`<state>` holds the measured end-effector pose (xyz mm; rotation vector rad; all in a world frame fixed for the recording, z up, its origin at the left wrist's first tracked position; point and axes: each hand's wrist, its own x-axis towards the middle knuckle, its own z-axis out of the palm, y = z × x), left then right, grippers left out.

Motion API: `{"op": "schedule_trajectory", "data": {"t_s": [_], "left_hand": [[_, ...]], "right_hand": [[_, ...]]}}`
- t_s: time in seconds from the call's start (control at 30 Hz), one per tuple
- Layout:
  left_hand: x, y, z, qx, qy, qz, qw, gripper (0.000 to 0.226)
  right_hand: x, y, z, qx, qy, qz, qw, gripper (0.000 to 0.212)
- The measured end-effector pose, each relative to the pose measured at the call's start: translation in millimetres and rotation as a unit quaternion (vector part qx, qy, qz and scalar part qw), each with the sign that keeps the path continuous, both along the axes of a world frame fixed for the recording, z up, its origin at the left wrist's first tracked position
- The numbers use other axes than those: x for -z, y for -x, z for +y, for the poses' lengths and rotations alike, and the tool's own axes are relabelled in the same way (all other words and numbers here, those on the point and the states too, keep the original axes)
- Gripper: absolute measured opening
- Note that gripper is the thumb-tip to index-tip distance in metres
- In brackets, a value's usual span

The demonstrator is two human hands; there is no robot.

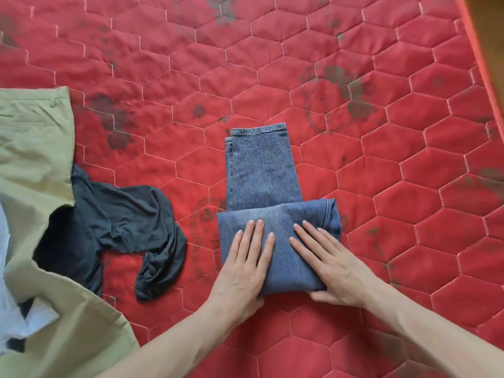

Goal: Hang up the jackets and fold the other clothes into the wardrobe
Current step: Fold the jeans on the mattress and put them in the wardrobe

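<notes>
Blue jeans [263, 170] folded on the red quilted mattress [381, 159]. Left hand [246, 264] and right hand [331, 261] pressed flat on the near fold, fingers straight, thumbs tucked below. Left of the jeans: dark shirt [114, 225], then olive garment [32, 148]. No readable writing.

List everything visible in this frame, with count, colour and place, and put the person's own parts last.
jeans: one, blue denim, partly folded, centre of the mattress
dark top: one, charcoal, crumpled, left of the jeans
olive garment: one, olive green, left edge, partly over the dark top
pale garment: one, white-blue, lower left corner, cut off by the frame
mattress: one, red quilted, dark stains, under everything
left hand: one, flat on the jeans' folded part
right hand: one, flat on the same fold
</notes>
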<state>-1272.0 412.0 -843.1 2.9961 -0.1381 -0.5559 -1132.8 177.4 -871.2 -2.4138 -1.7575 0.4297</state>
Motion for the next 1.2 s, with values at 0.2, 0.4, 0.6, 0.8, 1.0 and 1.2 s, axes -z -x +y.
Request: {"op": "schedule_trajectory", "data": {"t_s": [0.2,0.4,0.6,0.8,1.0,1.2], "left_hand": [[-19,-12,-24,-0.054,-0.024,0.059,0.996,0.103],[-53,-17,12,-0.033,0.123,0.091,0.988,0.100],[-88,-26,41,-0.104,0.298,0.049,0.948,0.057],[-84,-15,75,-0.345,0.475,0.092,0.804,0.046],[-55,-9,83,-0.535,0.568,0.019,0.626,0.060],[-17,-30,78,-0.585,0.551,-0.042,0.594,0.054]], "right_hand": [[-20,13,14,0.044,0.026,0.017,0.999,0.117],[-52,11,7,0.116,-0.080,0.116,0.983,0.078],[-88,-1,3,0.230,-0.163,0.223,0.933,0.052],[-89,-1,14,0.381,-0.207,0.325,0.840,0.055],[-66,-11,65,0.463,-0.213,0.327,0.795,0.038],[-40,-42,111,0.514,-0.251,0.298,0.764,0.018]]}}
